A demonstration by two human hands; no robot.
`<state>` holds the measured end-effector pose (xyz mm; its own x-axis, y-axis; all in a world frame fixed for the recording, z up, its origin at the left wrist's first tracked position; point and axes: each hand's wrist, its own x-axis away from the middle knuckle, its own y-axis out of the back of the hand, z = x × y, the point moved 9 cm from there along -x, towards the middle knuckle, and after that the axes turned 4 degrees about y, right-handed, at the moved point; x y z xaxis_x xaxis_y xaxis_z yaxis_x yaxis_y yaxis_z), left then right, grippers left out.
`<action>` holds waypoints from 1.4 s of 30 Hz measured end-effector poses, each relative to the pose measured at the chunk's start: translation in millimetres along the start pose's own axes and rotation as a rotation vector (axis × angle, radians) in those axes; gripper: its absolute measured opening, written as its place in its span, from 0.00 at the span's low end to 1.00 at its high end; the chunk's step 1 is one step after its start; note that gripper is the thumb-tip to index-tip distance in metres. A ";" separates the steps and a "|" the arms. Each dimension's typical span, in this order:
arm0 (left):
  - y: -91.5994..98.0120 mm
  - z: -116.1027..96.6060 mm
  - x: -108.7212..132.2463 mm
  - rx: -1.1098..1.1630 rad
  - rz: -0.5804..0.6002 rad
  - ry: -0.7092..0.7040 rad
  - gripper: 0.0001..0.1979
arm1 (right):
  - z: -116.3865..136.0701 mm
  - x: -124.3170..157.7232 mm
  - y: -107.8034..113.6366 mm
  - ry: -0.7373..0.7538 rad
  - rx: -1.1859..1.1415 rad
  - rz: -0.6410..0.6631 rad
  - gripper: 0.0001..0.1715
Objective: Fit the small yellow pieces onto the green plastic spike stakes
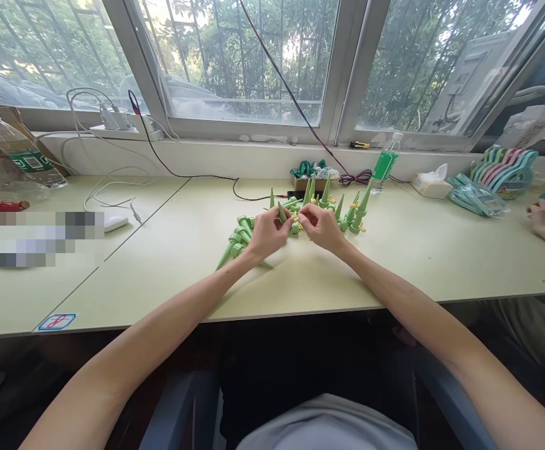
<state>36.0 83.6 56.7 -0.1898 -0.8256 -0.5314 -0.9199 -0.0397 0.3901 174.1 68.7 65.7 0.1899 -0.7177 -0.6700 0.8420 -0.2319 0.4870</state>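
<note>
We hold spike tip up above table, left hand gripping, seemingly steadying it for right hand: fingertips bunched, whether gripping we cannot tell. Other spikes lie close, likely for easy reach.

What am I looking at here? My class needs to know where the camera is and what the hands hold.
No machine here: these are a person's bare hands, in one picture from a camera worn on the head, looking forward and down. The left hand holds a green spike; the right hand pinches close beside it, on what is too small to tell. More green pointed pieces lie and stand on the pale table, with a bottle and a tissue box farther back.
</note>
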 end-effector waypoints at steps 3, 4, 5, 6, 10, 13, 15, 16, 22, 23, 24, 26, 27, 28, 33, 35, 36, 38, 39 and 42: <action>-1.0 -1.0 0.5 0.002 0.011 -0.007 0.07 | 2.0 -0.1 -2.6 0.009 0.000 0.030 0.11; -1.1 -1.3 0.7 0.001 0.012 -0.011 0.07 | 2.3 -0.1 -3.1 0.010 0.002 0.035 0.12; -1.1 -1.6 0.8 0.001 0.012 -0.014 0.08 | 2.4 -0.1 -3.4 0.010 0.004 0.039 0.12; -1.1 -1.7 0.9 0.000 0.012 -0.016 0.08 | 2.3 -0.1 -3.6 0.009 0.005 0.042 0.12; -1.4 -0.9 0.9 -0.003 0.018 -0.014 0.08 | 1.0 -0.1 -4.3 0.008 0.000 0.049 0.13; -1.4 -0.5 1.0 -0.009 0.020 -0.011 0.09 | 0.2 0.0 -4.5 0.011 -0.002 0.049 0.14; -1.5 -0.7 1.1 -0.008 0.022 -0.012 0.10 | 0.1 0.1 -4.9 0.021 -0.004 0.054 0.13; -1.6 -1.0 1.1 -0.007 0.024 -0.013 0.10 | 0.1 0.1 -5.2 0.028 -0.003 0.056 0.13; -1.8 -1.8 1.0 -0.019 0.029 -0.017 0.10 | -1.8 0.4 -7.7 0.030 0.008 0.078 0.13; -1.8 -1.7 1.0 -0.021 0.027 -0.016 0.10 | -1.8 0.4 -8.1 0.029 0.008 0.084 0.13; -1.7 -1.6 1.1 -0.021 0.026 -0.015 0.10 | -1.7 0.5 -8.3 0.028 0.007 0.087 0.13; -1.6 -1.5 1.2 -0.022 0.022 -0.016 0.10 | -1.3 0.6 -8.4 0.027 0.004 0.092 0.13; -1.6 -1.5 1.2 -0.023 0.020 -0.017 0.10 | -0.9 0.6 -8.4 0.028 0.000 0.093 0.13; -1.5 -1.5 1.3 -0.025 0.019 -0.017 0.10 | -0.7 0.7 -8.4 0.029 -0.003 0.095 0.13; -1.7 -1.9 1.1 -0.029 0.020 -0.023 0.09 | -0.3 1.1 -8.9 0.026 -0.004 0.105 0.14; -1.6 -2.5 1.1 -0.029 0.019 -0.026 0.09 | -0.3 1.1 -9.0 0.023 -0.002 0.107 0.14; -1.6 -2.8 1.1 -0.031 0.018 -0.027 0.09 | -0.3 1.1 -9.0 0.023 -0.002 0.107 0.14; -1.6 -3.2 1.2 -0.035 0.018 -0.027 0.09 | -0.3 1.1 -9.2 0.022 -0.004 0.108 0.14; -1.5 -3.5 1.3 -0.037 0.018 -0.027 0.09 | -0.2 1.1 -9.1 0.024 -0.005 0.107 0.14; -1.2 -4.2 1.5 -0.037 0.018 -0.028 0.09 | 0.2 1.1 -8.7 0.031 -0.006 0.101 0.14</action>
<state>38.3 80.0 58.6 -0.2164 -0.8106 -0.5441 -0.9028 -0.0459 0.4275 166.9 69.8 60.8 0.2896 -0.7163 -0.6349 0.8210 -0.1551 0.5495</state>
